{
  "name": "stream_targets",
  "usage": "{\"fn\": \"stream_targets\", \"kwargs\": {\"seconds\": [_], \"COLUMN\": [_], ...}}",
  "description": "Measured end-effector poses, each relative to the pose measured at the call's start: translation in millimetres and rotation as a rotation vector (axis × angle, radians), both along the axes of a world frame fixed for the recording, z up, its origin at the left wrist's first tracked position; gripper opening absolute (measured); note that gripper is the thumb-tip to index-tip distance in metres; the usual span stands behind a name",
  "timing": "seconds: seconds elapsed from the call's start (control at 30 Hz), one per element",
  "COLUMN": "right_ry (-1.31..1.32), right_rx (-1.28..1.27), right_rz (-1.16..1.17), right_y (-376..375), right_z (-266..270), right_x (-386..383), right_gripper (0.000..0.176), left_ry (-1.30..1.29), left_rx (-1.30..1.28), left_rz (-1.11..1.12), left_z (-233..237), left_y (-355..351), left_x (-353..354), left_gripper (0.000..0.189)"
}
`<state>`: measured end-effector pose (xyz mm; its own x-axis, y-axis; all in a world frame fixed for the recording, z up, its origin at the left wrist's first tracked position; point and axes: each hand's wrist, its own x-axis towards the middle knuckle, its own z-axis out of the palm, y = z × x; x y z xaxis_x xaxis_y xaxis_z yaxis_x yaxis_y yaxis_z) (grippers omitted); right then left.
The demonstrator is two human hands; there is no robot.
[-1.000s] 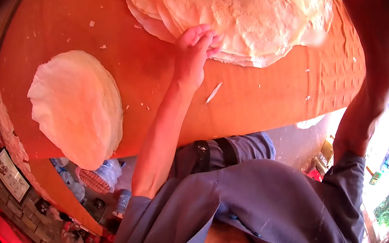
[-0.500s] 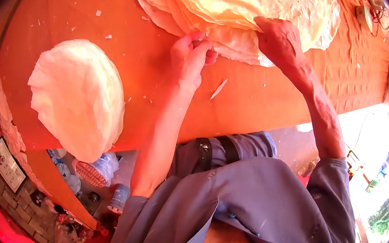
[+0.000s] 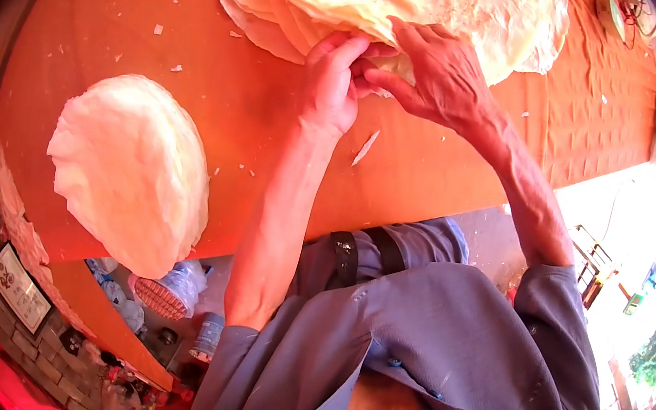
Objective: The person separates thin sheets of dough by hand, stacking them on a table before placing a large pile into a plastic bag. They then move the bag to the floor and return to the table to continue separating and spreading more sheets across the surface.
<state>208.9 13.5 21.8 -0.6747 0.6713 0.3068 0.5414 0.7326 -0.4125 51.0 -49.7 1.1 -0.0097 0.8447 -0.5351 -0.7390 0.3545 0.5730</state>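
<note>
Two bare hands meet at the near edge of a large stack of thin round sheets (image 3: 450, 7) on an orange counter (image 3: 217, 109); the left hand (image 3: 331, 82) has its grip pinched tight on the rim of a sheet; the right hand (image 3: 434, 75) has its grip closed loosely on the same rim, fingers over it and thumb pointing toward the left fingertips. The work appears to be at the point of parting one sheet; none is lifted free yet. A smaller stack (image 3: 132, 169) lies well apart to the left, seemingly already set aside; the large pile looks far from used up; a torn flake (image 3: 365, 147) lies just below the wrists.
</note>
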Motion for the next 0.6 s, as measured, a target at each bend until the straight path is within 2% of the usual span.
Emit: {"fn": "stream_targets", "kwargs": {"seconds": [0.07, 0.17, 0.2, 0.27, 0.3, 0.37, 0.43, 0.5, 0.57, 0.6], "right_ry": [0.116, -0.356, -0.374, -0.415, -0.356, -0.110, -0.080, -0.182, -0.299, -0.502], "right_rx": [0.070, -0.032, 0.006, 0.079, 0.103, 0.501, 0.808, 0.829, 0.554, 0.422], "right_rz": [-0.098, -0.148, -0.161, -0.183, -0.308, -0.428, -0.419, -0.351, -0.234, -0.169], "right_y": [1.0, 18.1, 32.9, 73.6, 78.2, 68.0, 57.9, 47.6, 32.8, 46.5], "right_z": [-7.2, -18.8, -13.7, 25.8, 91.9, 159.0, 198.6, 193.8, 155.2, 114.0], "right_x": [-0.2, 4.6, 8.6, 17.4, 10.4, 6.1, 12.3, 15.6, 12.8, 21.6], "right_gripper": [0.031, 0.021, 0.017, 0.011, 0.013, 0.017, 0.017, 0.018, 0.013, 0.008], "left_ry": [0.046, 0.063, 0.120, 0.228, 0.269, 0.322, 0.360, 0.382, 0.365, 0.338], "left_rx": [0.053, -0.004, -0.015, -0.043, -0.034, -0.099, -0.150, -0.173, -0.186, -0.194], "left_rz": [-0.052, -0.048, -0.045, -0.034, -0.049, -0.055, -0.040, -0.047, -0.013, 0.019], "left_z": [-6.4, -6.6, -8.0, -10.4, -15.4, -13.1, -6.4, 0.7, 1.7, 1.1], "left_y": [1.0, -2.1, -5.5, -15.2, -20.7, -34.6, -35.2, -39.8, -39.5, -39.8], "left_x": [-0.1, 2.9, 3.0, 3.6, -0.1, -5.1, -7.5, -6.4, -4.7, -0.8], "left_gripper": [0.022, 0.029, 0.030, 0.033, 0.035, 0.035, 0.032, 0.033, 0.031, 0.030]}}
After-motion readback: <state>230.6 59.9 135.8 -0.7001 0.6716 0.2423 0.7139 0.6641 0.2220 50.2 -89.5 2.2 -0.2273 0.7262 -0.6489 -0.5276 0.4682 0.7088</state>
